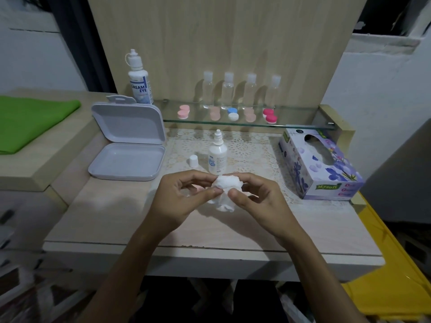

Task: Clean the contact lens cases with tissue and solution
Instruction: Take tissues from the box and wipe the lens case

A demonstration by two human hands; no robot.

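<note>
While the tissue (pixel 225 187) is pinched by both hands' fingers (pixel 211 191), it should be twisted gently inside the hidden case.

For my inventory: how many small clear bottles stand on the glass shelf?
4, in one row along the back of the glass shelf.

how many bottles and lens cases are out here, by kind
clear bottles on the glass shelf: 4
solution bottles: 2, the big one and the small uncapped one
lens cases on the shelf: 5, three pale pink, one blue and white, one hot pink
total: 11
</note>
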